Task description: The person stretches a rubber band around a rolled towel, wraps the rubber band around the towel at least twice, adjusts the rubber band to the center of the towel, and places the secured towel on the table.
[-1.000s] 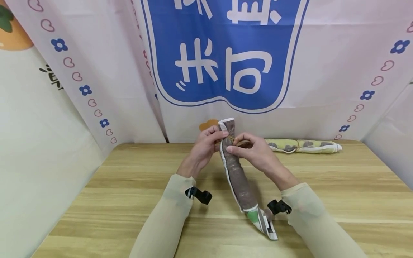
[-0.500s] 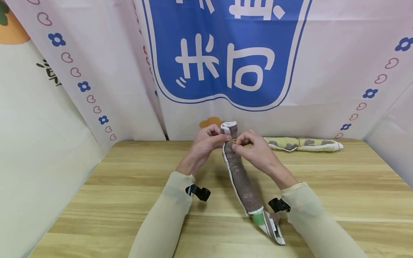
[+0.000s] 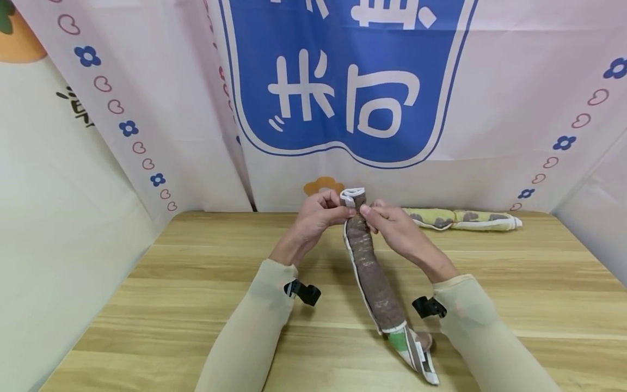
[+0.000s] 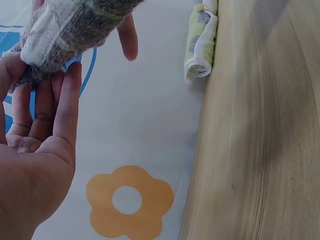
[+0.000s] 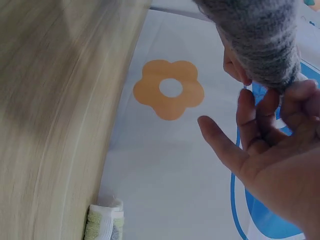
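Note:
A brown rolled towel (image 3: 374, 277) with white edging slants across the middle of the head view, its near end unrolled to a green and striped corner. My left hand (image 3: 313, 215) pinches it close to its far end. From the other side my right hand (image 3: 394, 226) grips the same spot, thumb in front and fingers behind. Between the thumbs a thin yellow-brown band (image 3: 357, 214), like a rubber band, is just visible around the roll. In the right wrist view the right hand (image 5: 280, 155) has its little finger held away from the towel (image 5: 260, 40).
Behind my right hand, a yellow-green rolled towel (image 3: 470, 219) with grey spots lies along the table's back edge, a band around its middle. The wooden table (image 3: 196, 305) ends at a printed cloth backdrop (image 3: 490, 109).
The brown towel has shifted slightly right and its near end has moved toward me. The band, earlier pulled out rightward by my right fingers, now sits against the roll with that hand gripping there.

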Available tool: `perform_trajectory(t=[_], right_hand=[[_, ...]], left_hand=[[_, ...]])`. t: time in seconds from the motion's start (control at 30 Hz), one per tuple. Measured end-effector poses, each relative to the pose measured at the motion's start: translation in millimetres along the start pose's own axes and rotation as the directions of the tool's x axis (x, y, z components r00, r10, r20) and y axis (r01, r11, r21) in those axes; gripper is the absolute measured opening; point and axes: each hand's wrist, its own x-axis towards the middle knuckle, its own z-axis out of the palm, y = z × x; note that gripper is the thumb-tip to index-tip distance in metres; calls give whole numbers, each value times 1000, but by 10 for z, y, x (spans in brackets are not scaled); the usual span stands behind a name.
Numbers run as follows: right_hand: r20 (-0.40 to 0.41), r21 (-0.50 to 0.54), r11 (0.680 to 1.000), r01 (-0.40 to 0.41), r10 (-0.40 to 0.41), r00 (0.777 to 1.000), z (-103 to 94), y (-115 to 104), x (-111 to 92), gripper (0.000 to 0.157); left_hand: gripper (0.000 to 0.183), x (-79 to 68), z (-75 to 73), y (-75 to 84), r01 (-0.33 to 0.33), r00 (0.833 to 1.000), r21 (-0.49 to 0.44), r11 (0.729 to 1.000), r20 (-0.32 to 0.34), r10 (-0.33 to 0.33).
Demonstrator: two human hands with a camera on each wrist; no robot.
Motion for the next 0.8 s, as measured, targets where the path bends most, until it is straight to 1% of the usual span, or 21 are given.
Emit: perform_trajectory(t=[0.07,0.13,0.27,0.33,0.37,0.43,0.5,0.57,0.7,0.8], right_hand=[[3,3,1000,0,0,1000,-10,0,-1,47],[-6,2,1000,14,-14,1000,-27,-1,0,44],[-34,18,999,33,-32,999,-56,-12,8,31],[-41,35,999,12,-11,999,-59,-25,6,25],[-42,42,999,-12,14,999,-52,-37,2,24],[-52,22,998,-50,51,997,-20,-67,-6,26],[-67,-32,996,-78,75,995,35,-104,-13,29],[-85,-125,988,-93,83,993,101,-144,-25,32],[-136,-318,946,-65,23,990,208,-201,-43,30],[-169,-391,920,-27,-42,985,255,-210,-57,24]], left_hand=[[29,-4,2,2,-1,1000,0,1000,-3,1],[30,-9,-1,4,2,1000,6,1000,-8,-2],[30,-14,7,16,-1,1000,32,999,-11,1],[30,-13,24,19,-5,1000,43,999,-14,6],[30,-15,34,19,-5,1000,51,999,-23,6],[30,-18,53,11,2,999,65,998,-45,1],[29,-22,69,-2,17,996,84,996,-85,-10],[28,-27,81,-10,31,992,109,994,-127,-17],[25,-23,98,-8,54,981,155,986,-194,-23],[23,-20,107,6,77,976,178,981,-215,-37]])
